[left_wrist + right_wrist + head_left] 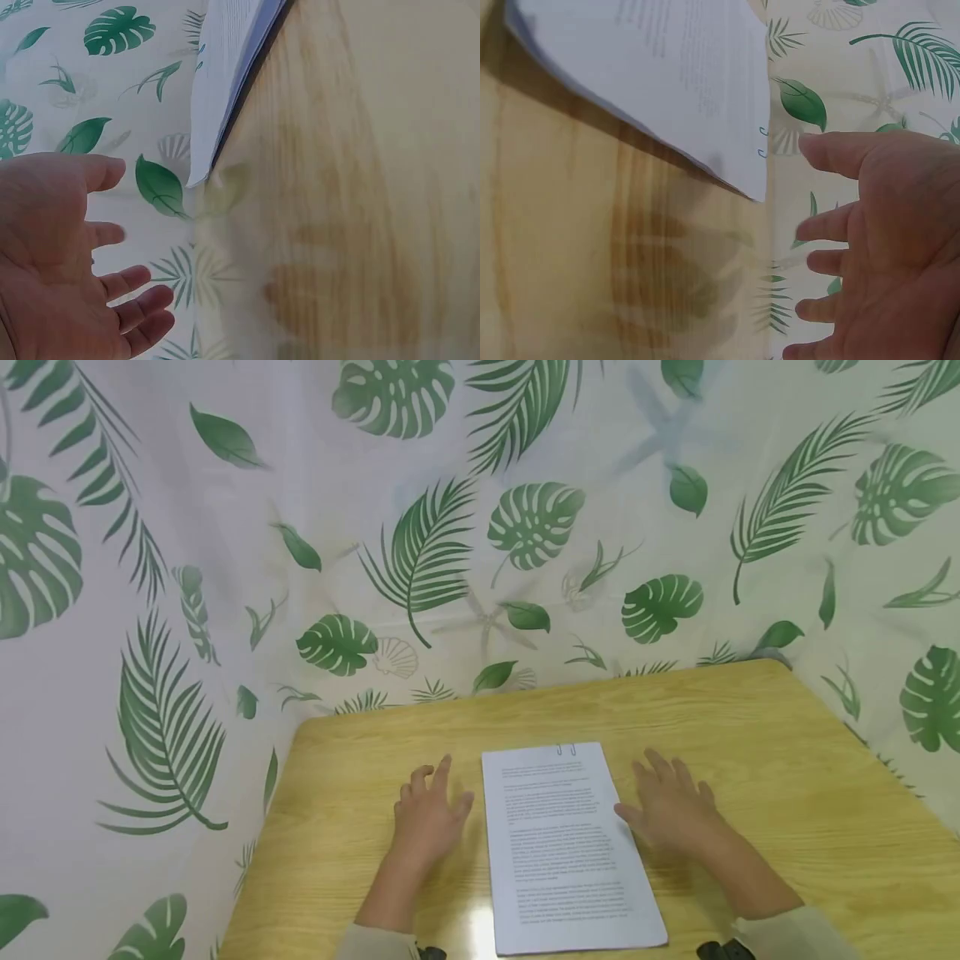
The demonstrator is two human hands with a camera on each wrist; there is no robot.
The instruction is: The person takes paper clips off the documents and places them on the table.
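A stack of printed paper lies on the wooden table, its long sides pointing away from me. Two small paper clips sit on its far edge. To the left of the stack is my left hand, apart from the paper, with fingers loosely spread and nothing held. My right hand hovers at the stack's right side, fingers spread, its thumb close to the paper's edge; whether it touches cannot be told from the head view. In the right wrist view, a gap shows between the right thumb and the stack.
The wooden table has rounded far corners. Behind it and at both sides hangs a white sheet printed with green leaves, shells and starfish. Dark bands show at the cuffs of both light sleeves.
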